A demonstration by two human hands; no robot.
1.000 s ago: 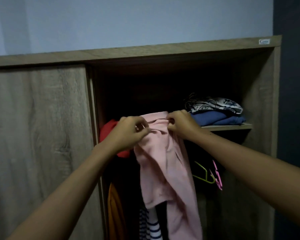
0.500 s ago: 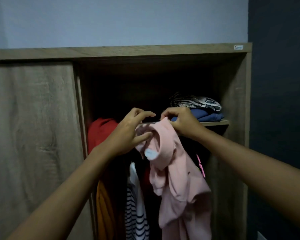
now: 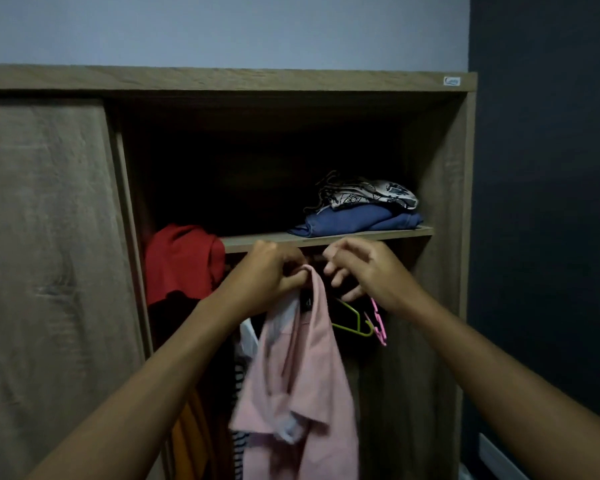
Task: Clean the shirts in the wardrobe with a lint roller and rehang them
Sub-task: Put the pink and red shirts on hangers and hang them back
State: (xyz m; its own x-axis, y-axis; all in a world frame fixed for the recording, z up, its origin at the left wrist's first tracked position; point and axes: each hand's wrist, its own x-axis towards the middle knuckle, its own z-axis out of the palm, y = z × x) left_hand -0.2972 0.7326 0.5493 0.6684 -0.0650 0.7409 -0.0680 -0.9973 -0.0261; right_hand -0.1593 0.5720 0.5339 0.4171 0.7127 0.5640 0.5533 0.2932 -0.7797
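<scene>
A pink shirt [image 3: 302, 382] hangs down in front of the open wardrobe [image 3: 444, 161]. My left hand [image 3: 274, 275] grips it at the top, by the collar, just below the shelf edge. My right hand [image 3: 361, 271] is off the shirt, a little to its right, with fingers loosely curled and nothing plainly in them. Below that hand hang an empty green hanger [image 3: 352, 320] and a pink hanger [image 3: 378, 323]. No lint roller is in view.
A red garment [image 3: 182, 261] hangs at the left of the opening, with an orange one [image 3: 191, 438] and a striped one [image 3: 239, 379] lower down. The shelf [image 3: 257, 241] carries folded blue clothes [image 3: 357, 221] and a patterned cloth [image 3: 371, 195]. A sliding door [image 3: 49, 271] covers the left half.
My right hand has let go of the pink shirt and moved right. The shirt now hangs lower from my left hand alone. The hangers have come back into sight.
</scene>
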